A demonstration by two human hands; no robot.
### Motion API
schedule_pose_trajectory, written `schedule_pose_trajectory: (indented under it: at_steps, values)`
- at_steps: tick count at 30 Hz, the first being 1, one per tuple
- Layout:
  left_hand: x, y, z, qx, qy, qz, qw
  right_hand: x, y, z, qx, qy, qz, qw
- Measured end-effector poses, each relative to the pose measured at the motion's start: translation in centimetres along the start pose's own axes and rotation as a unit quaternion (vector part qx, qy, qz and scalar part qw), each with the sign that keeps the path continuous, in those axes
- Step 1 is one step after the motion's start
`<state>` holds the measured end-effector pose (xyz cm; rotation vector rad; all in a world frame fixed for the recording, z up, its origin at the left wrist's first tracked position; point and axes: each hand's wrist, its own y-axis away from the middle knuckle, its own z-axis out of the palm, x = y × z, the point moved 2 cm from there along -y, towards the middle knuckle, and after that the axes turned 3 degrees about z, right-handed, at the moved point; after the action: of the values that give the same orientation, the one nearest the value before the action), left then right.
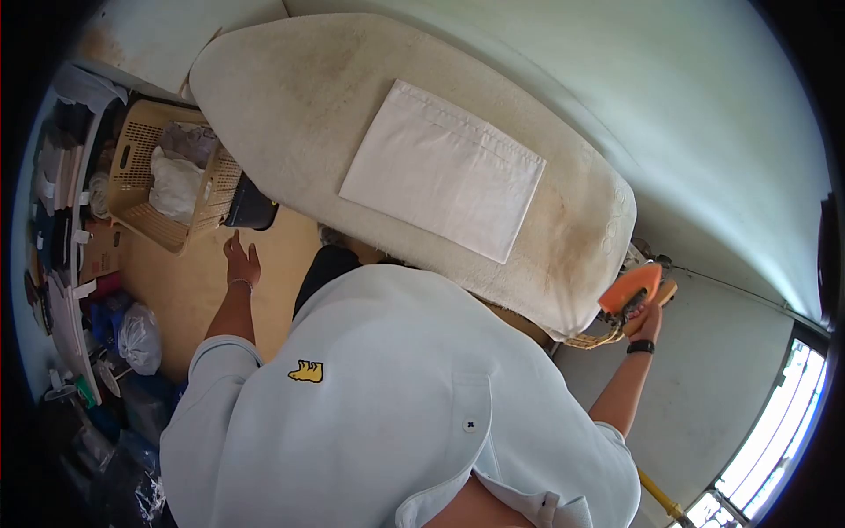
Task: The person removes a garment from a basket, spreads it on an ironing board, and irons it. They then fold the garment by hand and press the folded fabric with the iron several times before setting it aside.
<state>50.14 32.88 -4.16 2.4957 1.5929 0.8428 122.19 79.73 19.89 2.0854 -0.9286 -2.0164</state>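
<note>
My right hand is closed round the handle of an orange iron at the right end of the ironing board. The iron is tilted, just beyond the board's edge, close to a woven rack. My left hand hangs over the floor on the left with its fingers apart, holding nothing; a black bin is just beyond its fingertips. A white folded cloth with a stitched hem lies flat on the stained, cream-covered ironing board. Neither hand touches the cloth.
A tan plastic basket holding crumpled cloths stands left of the board. Shelves with piled things line the left side, with a plastic bag below them. A wall runs behind the board; a window is at lower right.
</note>
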Motion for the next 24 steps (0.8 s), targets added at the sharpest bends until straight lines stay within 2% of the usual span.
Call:
schedule_pose_trajectory:
  at_steps: [1, 2, 3, 4, 6, 7, 9, 10, 12, 14, 15, 17, 19, 21, 22, 23, 24]
  values:
    - [-1.2, 0.2, 0.2, -0.007, 0.005, -0.002, 1.0, -0.5, 1.3, 2.1, -0.022, 0.118, -0.019, 0.993]
    - [-2.2, 0.2, 0.5, -0.066, -0.039, -0.016, 0.997, -1.0, 2.7, 4.6, -0.044, 0.233, -0.038, 0.971]
    - [-3.0, 0.2, 0.9, -0.123, -0.082, -0.028, 0.989, -1.3, 6.5, 9.4, -0.098, 0.216, -0.074, 0.969]
    - [-3.6, -0.2, 1.2, -0.125, -0.075, -0.03, 0.989, -1.8, 9.4, 13.9, -0.113, 0.321, -0.098, 0.935]
    - [-4.7, -1.0, 1.8, -0.125, -0.06, -0.001, 0.99, -0.7, 11.0, 21.0, -0.191, 0.423, -0.158, 0.871]
    - [-4.8, -1.4, 1.4, -0.126, -0.054, -0.006, 0.99, 0.6, 10.3, 24.7, -0.244, 0.445, -0.249, 0.825]
    - [-4.5, -1.7, 0.3, -0.136, 0.043, -0.035, 0.989, 2.2, 12.3, 32.8, -0.315, 0.451, -0.273, 0.789]
    - [-5.6, -1.8, 0.3, -0.135, 0.049, -0.041, 0.989, 3.0, 13.2, 36.8, -0.349, 0.45, -0.286, 0.771]
    - [-8.6, -2.0, 0.0, -0.094, 0.084, -0.036, 0.991, 4.1, 15.0, 43.7, -0.377, 0.501, -0.3, 0.719]
    - [-12.5, -0.9, -0.1, -0.081, 0.115, -0.073, 0.987, 5.9, 14.9, 48.6, -0.364, 0.518, -0.405, 0.66]
    - [-14.9, 0.2, 0.0, -0.071, 0.143, -0.103, 0.982, 5.9, 15.5, 50.5, -0.369, 0.521, -0.404, 0.655]
    - [-19.2, 2.5, 0.2, -0.076, 0.161, -0.141, 0.974, 5.3, 17.0, 53.7, -0.371, 0.593, -0.26, 0.665]
    - [-21.9, 5.7, -0.5, -0.084, 0.117, -0.218, 0.965, 5.5, 17.1, 55.0, -0.381, 0.597, -0.238, 0.665]
    - [-31.2, 8.1, 4.1, -0.156, 0.035, -0.177, 0.971, 5.9, 17.2, 55.4, -0.429, 0.612, -0.146, 0.648]
    - [-34.9, 9.2, 5.9, -0.189, -0.005, -0.152, 0.97, 5.9, 19.1, 55.1, -0.436, 0.613, -0.157, 0.64]
    - [-35.2, 9.7, 5.9, -0.194, -0.005, -0.153, 0.969, 6.5, 20.1, 54.5, -0.435, 0.616, -0.153, 0.639]
    - [-35.0, 10.2, 5.8, -0.238, -0.031, -0.162, 0.957, 7.1, 21.0, 53.9, -0.461, 0.638, -0.135, 0.602]
